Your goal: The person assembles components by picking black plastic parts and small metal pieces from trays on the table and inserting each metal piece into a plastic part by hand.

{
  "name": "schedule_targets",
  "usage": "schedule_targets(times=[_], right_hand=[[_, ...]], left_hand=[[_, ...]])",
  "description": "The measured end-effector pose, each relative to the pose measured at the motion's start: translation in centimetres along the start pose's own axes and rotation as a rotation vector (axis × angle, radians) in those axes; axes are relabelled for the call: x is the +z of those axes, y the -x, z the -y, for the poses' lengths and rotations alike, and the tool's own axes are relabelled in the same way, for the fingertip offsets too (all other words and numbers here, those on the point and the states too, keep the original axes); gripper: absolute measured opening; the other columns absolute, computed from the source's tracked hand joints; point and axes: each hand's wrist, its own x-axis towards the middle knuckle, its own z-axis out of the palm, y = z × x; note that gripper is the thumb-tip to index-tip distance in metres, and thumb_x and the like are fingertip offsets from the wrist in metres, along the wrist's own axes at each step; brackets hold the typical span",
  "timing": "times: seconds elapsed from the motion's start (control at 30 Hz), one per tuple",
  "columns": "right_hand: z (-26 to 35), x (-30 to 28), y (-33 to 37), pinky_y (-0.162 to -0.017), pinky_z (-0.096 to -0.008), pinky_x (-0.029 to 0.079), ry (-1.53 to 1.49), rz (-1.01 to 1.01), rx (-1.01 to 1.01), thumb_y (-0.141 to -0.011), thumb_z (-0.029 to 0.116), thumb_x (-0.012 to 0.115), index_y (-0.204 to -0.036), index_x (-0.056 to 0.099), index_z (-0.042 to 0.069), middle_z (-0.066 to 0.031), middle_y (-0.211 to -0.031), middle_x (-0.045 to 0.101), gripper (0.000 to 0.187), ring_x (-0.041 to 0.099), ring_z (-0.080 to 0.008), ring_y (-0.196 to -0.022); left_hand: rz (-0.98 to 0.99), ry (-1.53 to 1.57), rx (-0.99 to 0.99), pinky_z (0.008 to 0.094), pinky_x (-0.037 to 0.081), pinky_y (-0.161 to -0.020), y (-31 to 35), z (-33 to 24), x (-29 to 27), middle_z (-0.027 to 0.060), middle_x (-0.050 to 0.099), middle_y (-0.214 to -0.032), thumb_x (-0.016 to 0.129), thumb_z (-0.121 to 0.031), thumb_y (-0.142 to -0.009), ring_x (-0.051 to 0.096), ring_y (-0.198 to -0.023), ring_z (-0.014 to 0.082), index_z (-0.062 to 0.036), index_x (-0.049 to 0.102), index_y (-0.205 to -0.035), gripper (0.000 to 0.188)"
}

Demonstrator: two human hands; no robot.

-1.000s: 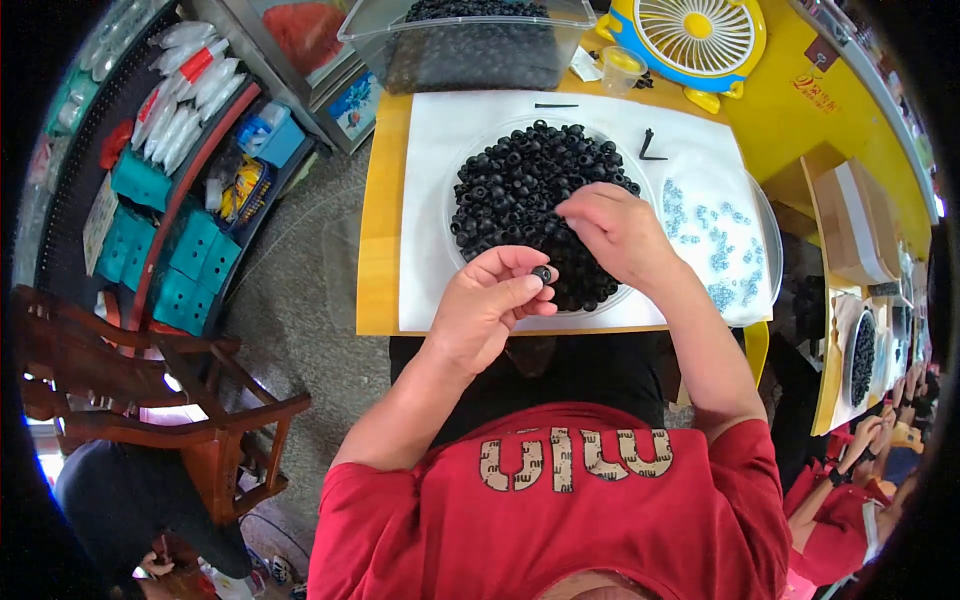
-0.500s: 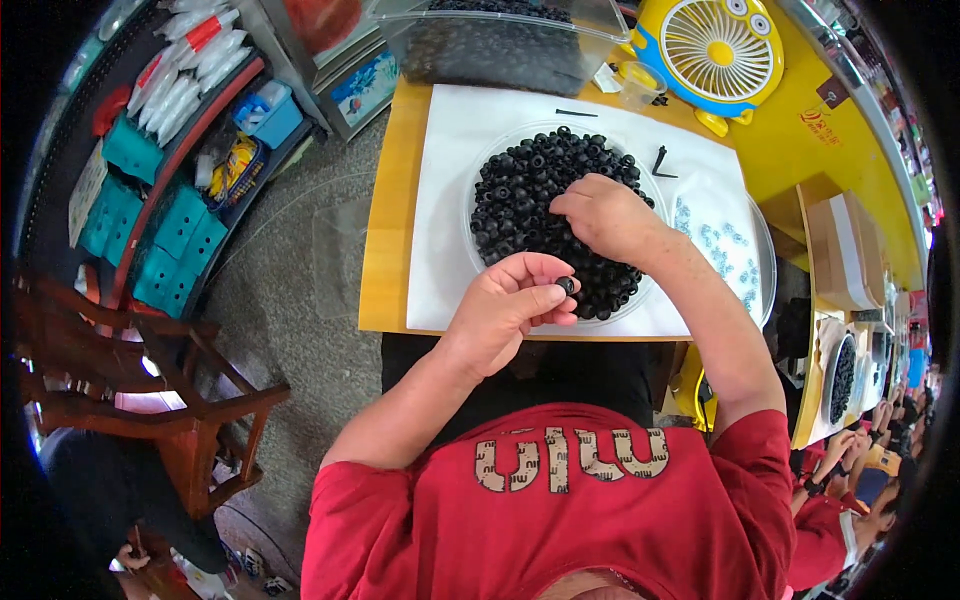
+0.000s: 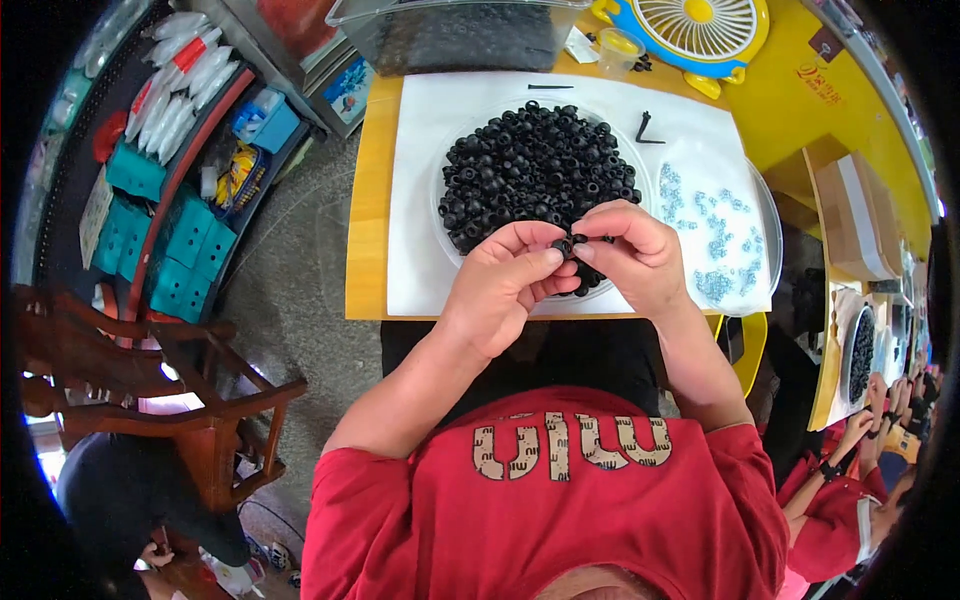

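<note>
My left hand [image 3: 498, 285] pinches a small round black part with a hole [image 3: 560, 246] between thumb and fingertips. Close against it, my right hand [image 3: 642, 262] grips another small black piece [image 3: 580, 239], partly hidden by the fingers. The two pieces are nearly touching, if not in contact. Both hands are over the near edge of a shallow clear round tray [image 3: 437, 205]. A heap of black bead-like parts [image 3: 535, 170] with holes fills it. Under the tray lies a white sheet [image 3: 415, 130]. Small clear bluish pieces [image 3: 715, 240] are scattered on its right side.
Two thin black pieces lie beyond the tray, one straight [image 3: 551, 87] and one bent [image 3: 647, 130]. A clear bin [image 3: 455, 40], a plastic cup [image 3: 620, 50] and a yellow-blue fan [image 3: 700, 30] stand behind. Cardboard box [image 3: 855, 215] at right; wooden chair [image 3: 215, 420] at left; other people sit far right.
My right hand has come back from the heap to my left hand, bringing a small black piece. My left hand still holds its round part. The view has shifted slightly.
</note>
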Motion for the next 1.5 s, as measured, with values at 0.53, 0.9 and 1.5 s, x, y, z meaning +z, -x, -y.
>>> schedule_targets(times=[0.53,0.9,1.5], right_hand=[[-0.2,-0.4,2.5,-0.063,-0.0264,0.046,0.304,-0.236,-0.126,-0.070,0.000,0.060,-0.085,0.060,0.003,-0.0088,-0.082,0.059,0.015,0.057,-0.0202,-0.073],[0.3,-1.1,2.8,-0.062,-0.0298,0.046,0.443,-0.231,-0.179,-0.070,0.002,0.060,-0.086,0.059,0.004,-0.0097,-0.080,0.058,0.016,0.056,-0.0240,-0.072],[-0.1,-1.0,3.0,-0.066,-0.0324,0.044,0.657,-0.232,-0.436,-0.059,0.001,0.061,-0.084,0.058,0.003,-0.0080,-0.079,0.057,0.025,0.055,-0.0248,-0.072]], left_hand=[[-0.091,-0.003,0.072,0.0350,0.047,-0.078,-0.5,2.4,2.3,0.0071,0.056,-0.088,0.052,0.002,-0.078,0.056,-0.080,0.0184,-0.0040,0.050,-0.091,0.015],[-0.089,-0.094,0.167,0.0339,0.047,-0.078,-0.5,3.6,3.2,0.0069,0.056,-0.088,0.053,0.002,-0.078,0.055,-0.081,0.0169,-0.0040,0.049,-0.093,0.017],[-0.171,-0.085,0.140,0.0302,0.046,-0.075,-0.1,4.3,3.7,0.0064,0.055,-0.091,0.055,0.000,-0.078,0.054,-0.080,0.0147,-0.0036,0.049,-0.096,0.020]])
